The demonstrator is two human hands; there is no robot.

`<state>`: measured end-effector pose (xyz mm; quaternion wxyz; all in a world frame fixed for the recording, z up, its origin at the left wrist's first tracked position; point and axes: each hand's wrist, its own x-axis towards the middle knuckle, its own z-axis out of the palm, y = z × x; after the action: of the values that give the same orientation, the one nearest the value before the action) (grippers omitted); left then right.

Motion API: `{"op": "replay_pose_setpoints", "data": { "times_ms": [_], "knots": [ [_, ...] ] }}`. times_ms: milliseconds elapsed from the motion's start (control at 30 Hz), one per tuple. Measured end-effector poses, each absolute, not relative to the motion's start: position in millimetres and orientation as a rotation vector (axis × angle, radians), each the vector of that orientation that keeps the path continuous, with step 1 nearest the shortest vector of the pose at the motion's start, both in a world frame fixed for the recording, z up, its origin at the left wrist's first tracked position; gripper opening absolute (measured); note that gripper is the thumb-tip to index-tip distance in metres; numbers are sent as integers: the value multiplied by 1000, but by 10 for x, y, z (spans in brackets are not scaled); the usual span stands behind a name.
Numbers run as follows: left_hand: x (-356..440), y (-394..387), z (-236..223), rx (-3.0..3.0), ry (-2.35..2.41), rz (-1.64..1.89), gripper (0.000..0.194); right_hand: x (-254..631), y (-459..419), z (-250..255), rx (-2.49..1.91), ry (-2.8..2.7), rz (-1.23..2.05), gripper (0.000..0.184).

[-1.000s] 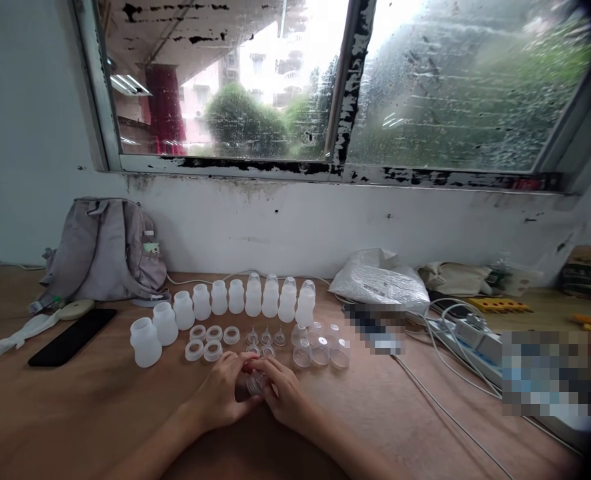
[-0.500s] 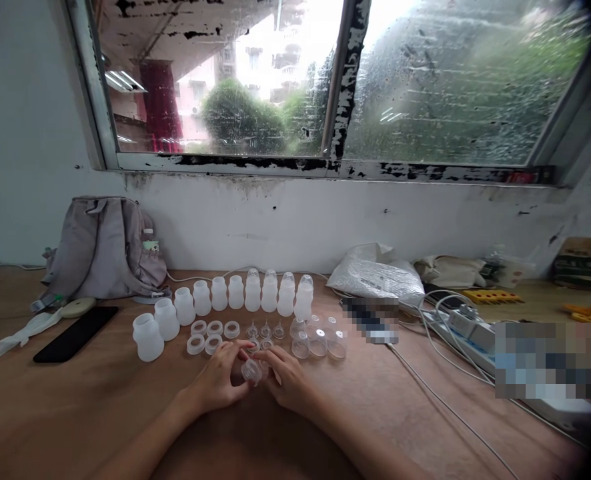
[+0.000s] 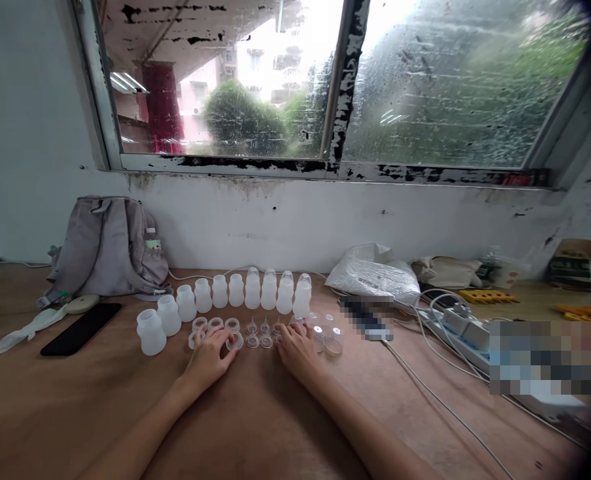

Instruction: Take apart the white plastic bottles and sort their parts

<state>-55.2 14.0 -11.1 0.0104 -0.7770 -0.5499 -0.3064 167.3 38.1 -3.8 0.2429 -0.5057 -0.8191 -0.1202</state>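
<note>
My left hand (image 3: 209,353) rests on the table at the translucent collar rings (image 3: 215,323). Its thumb and index finger close round the sides of the front-right ring (image 3: 234,341); other fingers lie over neighbouring rings. Clear bottle nipples (image 3: 265,328) stand in two short rows between my hands. My right hand (image 3: 298,350) is open, fingers bent and slightly spread, at the right end of the nipples. It partly covers them and the clear domed caps (image 3: 333,341). Behind, frosted baby bottles (image 3: 219,291) curve in a row; several at the right end wear clear caps (image 3: 270,278).
At left are a black phone-like slab (image 3: 81,329), a white strap (image 3: 30,330) and a grey backpack (image 3: 108,247). On the right lie a silver bubble bag (image 3: 375,275), a blurred phone (image 3: 368,317), cables and a power strip (image 3: 445,347). A wall and window stand behind.
My hands have moved apart from the middle, where they held a clear piece together. My left hand is now at the rings, my right at the nipples and caps. The front-right ring place is now filled.
</note>
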Motion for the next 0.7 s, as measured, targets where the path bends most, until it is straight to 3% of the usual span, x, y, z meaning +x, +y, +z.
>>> {"op": "replay_pose_setpoints", "data": {
  "times_ms": [367, 700],
  "knots": [
    [-564, 162, -142, -2305, -1826, -867, 11, 1659, 367, -50, -1473, -2245, -313, 35],
    [-663, 249, -206, -2239, -1782, -812, 41, 1658, 384, -70, -1474, -2242, -359, 32]
  ]
}}
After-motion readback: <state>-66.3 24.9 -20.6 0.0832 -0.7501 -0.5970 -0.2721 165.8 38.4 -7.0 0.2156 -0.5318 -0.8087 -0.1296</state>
